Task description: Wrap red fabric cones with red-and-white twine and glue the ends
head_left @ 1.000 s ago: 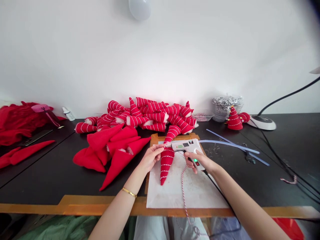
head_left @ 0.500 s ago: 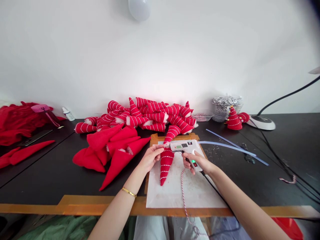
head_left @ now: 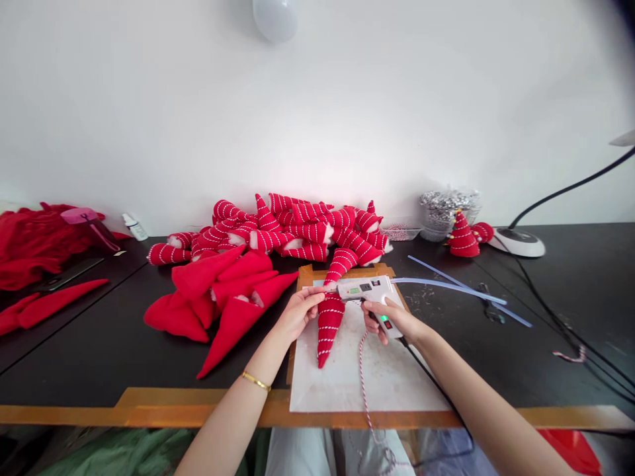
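Note:
My right hand [head_left: 389,319] grips a white glue gun [head_left: 367,289] with a lit green light on its handle. Its nozzle points left, onto a stuffed red cone [head_left: 330,330] wound with white-and-red cord. At the cone's left side my left hand [head_left: 302,309] is closed, thumb and forefinger pinching the edge right by the nozzle tip; whether cord is between them is hidden. The cone lies with its point toward me on a white sheet [head_left: 397,390]. A loose red-and-white cord [head_left: 362,380] hangs from beneath the gun over the table's front edge.
A pile of cord-wound cones [head_left: 292,228] lies behind; plain red cones [head_left: 238,291] lie to the left. Clear glue sticks [head_left: 446,284], a lamp base [head_left: 518,242], a small red tree [head_left: 464,238] and a tinsel tub [head_left: 446,215] stand or lie right. The gun's black cable [head_left: 436,383] trails past my right forearm.
Almost nothing differs. Both hands, the glue gun and the cone keep their places; the view has shifted very slightly.

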A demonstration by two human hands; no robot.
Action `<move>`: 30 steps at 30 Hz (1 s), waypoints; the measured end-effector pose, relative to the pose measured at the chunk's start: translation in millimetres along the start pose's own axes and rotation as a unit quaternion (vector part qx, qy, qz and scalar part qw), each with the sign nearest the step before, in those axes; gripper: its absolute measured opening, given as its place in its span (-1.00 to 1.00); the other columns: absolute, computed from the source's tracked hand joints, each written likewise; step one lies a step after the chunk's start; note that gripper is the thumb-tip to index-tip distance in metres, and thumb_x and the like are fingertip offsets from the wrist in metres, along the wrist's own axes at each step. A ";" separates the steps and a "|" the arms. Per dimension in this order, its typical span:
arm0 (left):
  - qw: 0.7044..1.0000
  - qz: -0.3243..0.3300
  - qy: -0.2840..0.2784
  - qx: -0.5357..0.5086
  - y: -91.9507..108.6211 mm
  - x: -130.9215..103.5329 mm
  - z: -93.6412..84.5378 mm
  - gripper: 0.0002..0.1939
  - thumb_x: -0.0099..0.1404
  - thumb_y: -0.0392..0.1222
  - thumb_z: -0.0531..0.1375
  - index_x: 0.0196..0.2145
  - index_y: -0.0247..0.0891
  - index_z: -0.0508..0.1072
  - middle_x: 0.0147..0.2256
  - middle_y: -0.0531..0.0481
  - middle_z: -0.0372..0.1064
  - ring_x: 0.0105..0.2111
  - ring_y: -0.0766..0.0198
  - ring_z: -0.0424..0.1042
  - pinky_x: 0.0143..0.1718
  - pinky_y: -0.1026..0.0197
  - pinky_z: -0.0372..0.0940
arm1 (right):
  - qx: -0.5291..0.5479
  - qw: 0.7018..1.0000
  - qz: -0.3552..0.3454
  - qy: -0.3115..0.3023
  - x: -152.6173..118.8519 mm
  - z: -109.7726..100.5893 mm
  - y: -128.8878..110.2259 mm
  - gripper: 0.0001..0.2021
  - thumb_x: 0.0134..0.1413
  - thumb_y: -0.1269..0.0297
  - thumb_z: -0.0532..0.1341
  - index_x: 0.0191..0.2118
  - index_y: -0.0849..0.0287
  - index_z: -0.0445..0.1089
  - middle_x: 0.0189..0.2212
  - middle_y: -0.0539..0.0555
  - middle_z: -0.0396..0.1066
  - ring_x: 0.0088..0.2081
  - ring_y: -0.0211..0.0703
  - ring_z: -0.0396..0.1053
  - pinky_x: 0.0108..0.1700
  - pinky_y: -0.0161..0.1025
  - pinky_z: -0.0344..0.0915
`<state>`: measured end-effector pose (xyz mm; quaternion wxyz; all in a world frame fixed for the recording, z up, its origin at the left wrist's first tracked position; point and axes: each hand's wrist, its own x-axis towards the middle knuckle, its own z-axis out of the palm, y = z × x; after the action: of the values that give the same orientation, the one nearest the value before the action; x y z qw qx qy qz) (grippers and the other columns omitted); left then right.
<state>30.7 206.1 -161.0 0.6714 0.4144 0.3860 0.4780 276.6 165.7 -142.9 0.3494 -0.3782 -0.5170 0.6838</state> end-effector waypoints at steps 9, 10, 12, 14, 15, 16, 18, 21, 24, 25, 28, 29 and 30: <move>1.000 -0.003 0.002 -0.001 3.9 -2.7 2.2 -0.65 -0.06 -0.16 0.48 -0.31 -0.34 0.55 -0.59 0.15 0.31 -0.68 0.55 0.12 -0.64 0.40 -0.03 | -0.031 0.999 -0.004 -0.011 -1.8 -5.0 -2.1 -0.58 0.08 -0.10 0.26 -0.47 0.18 0.26 -0.64 -0.07 0.26 -0.65 -0.32 0.24 -0.71 -0.41 0.22; 1.000 -0.003 0.004 -0.001 4.4 -2.8 2.3 -0.65 -0.06 -0.16 0.48 -0.32 -0.34 0.55 -0.60 0.15 0.31 -0.68 0.55 0.12 -0.64 0.40 -0.03 | -0.032 0.999 -0.005 -0.014 -1.9 -6.7 -1.6 -0.59 0.10 -0.08 0.26 -0.46 0.18 0.26 -0.63 -0.07 0.25 -0.64 -0.31 0.24 -0.71 -0.41 0.23; 1.000 -0.004 0.007 -0.001 5.1 -2.8 2.3 -0.64 -0.08 -0.15 0.48 -0.33 -0.34 0.55 -0.59 0.14 0.32 -0.67 0.55 0.13 -0.64 0.41 -0.02 | -0.040 0.999 -0.007 -0.022 -2.7 -10.6 -1.2 -0.60 0.12 -0.06 0.26 -0.46 0.19 0.28 -0.63 -0.06 0.25 -0.63 -0.31 0.24 -0.71 -0.40 0.23; 1.000 -0.006 0.012 -0.004 5.6 -2.8 2.4 -0.62 -0.10 -0.15 0.50 -0.33 -0.34 0.55 -0.56 0.14 0.33 -0.67 0.56 0.13 -0.64 0.41 -0.01 | -0.055 0.998 -0.011 -0.026 -4.4 -14.3 -2.3 -0.59 0.14 -0.04 0.25 -0.49 0.21 0.29 -0.62 -0.03 0.26 -0.62 -0.31 0.24 -0.71 -0.41 0.23; 1.000 -0.006 0.014 -0.005 5.9 -3.0 2.6 -0.61 -0.10 -0.14 0.50 -0.32 -0.35 0.55 -0.55 0.13 0.34 -0.66 0.56 0.13 -0.64 0.41 -0.01 | -0.055 0.998 -0.017 -0.023 -5.5 -15.7 -3.4 -0.59 0.14 -0.03 0.25 -0.50 0.21 0.30 -0.62 -0.03 0.26 -0.62 -0.30 0.24 -0.71 -0.41 0.22; 1.000 -0.005 0.014 -0.005 6.4 -3.3 3.1 -0.59 -0.09 -0.12 0.50 -0.30 -0.35 0.55 -0.52 0.11 0.36 -0.66 0.56 0.14 -0.64 0.41 0.00 | -0.048 0.998 -0.023 -0.019 -6.5 -16.8 -4.6 -0.60 0.14 -0.03 0.25 -0.50 0.21 0.30 -0.62 -0.02 0.26 -0.61 -0.30 0.24 -0.71 -0.41 0.21; 1.000 0.002 0.009 0.009 7.6 -4.6 4.8 -0.54 -0.05 -0.06 0.49 -0.22 -0.35 0.55 -0.50 0.09 0.37 -0.66 0.56 0.13 -0.65 0.39 -0.02 | -0.013 0.999 -0.041 -0.010 -8.1 -17.4 -6.9 -0.62 0.12 -0.04 0.26 -0.46 0.20 0.31 -0.62 -0.03 0.25 -0.59 -0.27 0.25 -0.73 -0.42 0.18; 0.997 0.028 -0.001 0.073 10.0 -7.2 8.1 -0.46 0.02 0.01 0.45 -0.11 -0.36 0.52 -0.55 0.14 0.28 -0.69 0.55 0.08 -0.67 0.36 -0.13 | 0.040 0.997 -0.061 0.000 -8.3 -15.2 -8.0 -0.63 0.08 -0.06 0.28 -0.40 0.18 0.31 -0.61 -0.03 0.24 -0.57 -0.26 0.25 -0.75 -0.45 0.11; 0.990 0.054 -0.006 0.129 11.6 -8.1 8.3 -0.40 0.10 0.08 0.38 -0.02 -0.37 0.47 -0.61 0.20 0.16 -0.71 0.51 0.05 -0.66 0.33 -0.17 | 0.075 0.995 -0.065 0.002 -6.2 -11.3 -6.5 -0.65 0.07 -0.03 0.30 -0.39 0.18 0.31 -0.60 -0.03 0.23 -0.56 -0.26 0.25 -0.75 -0.46 0.09; 0.988 0.059 -0.008 0.143 11.5 -7.6 7.2 -0.40 0.14 0.10 0.35 0.01 -0.37 0.45 -0.63 0.21 0.15 -0.71 0.49 0.05 -0.66 0.33 -0.15 | 0.084 0.994 -0.066 0.004 -5.4 -10.1 -6.1 -0.65 0.06 -0.02 0.31 -0.39 0.18 0.30 -0.61 -0.03 0.22 -0.56 -0.26 0.25 -0.76 -0.46 0.10; 0.978 0.070 -0.012 0.197 9.2 -4.1 1.2 -0.47 0.22 0.10 0.26 0.00 -0.37 0.44 -0.66 0.19 0.15 -0.68 0.42 0.10 -0.62 0.32 -0.04 | 0.096 0.993 -0.073 0.014 -4.2 -7.2 -6.2 -0.65 0.03 -0.02 0.31 -0.40 0.16 0.28 -0.62 -0.04 0.21 -0.55 -0.24 0.25 -0.76 -0.45 0.10; 0.973 0.076 -0.009 0.220 7.8 -2.5 -1.0 -0.52 0.23 0.08 0.25 -0.04 -0.36 0.46 -0.65 0.17 0.17 -0.66 0.41 0.13 -0.60 0.31 0.00 | 0.093 0.992 -0.078 0.019 -4.4 -6.4 -6.7 -0.65 0.03 -0.03 0.31 -0.40 0.16 0.29 -0.62 -0.04 0.21 -0.55 -0.24 0.26 -0.75 -0.45 0.11; 0.965 0.088 -0.003 0.245 6.2 -0.9 -2.9 -0.58 0.23 0.06 0.25 -0.11 -0.35 0.49 -0.62 0.13 0.21 -0.64 0.39 0.16 -0.57 0.30 0.05 | 0.087 0.993 -0.082 0.021 -4.7 -5.7 -7.3 -0.64 0.03 -0.04 0.31 -0.41 0.16 0.29 -0.62 -0.04 0.22 -0.55 -0.23 0.27 -0.75 -0.45 0.12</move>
<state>25.8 207.0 -156.2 0.5056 0.6001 0.4514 0.4248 284.4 165.8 -136.1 0.4467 -0.3175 -0.4775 0.6867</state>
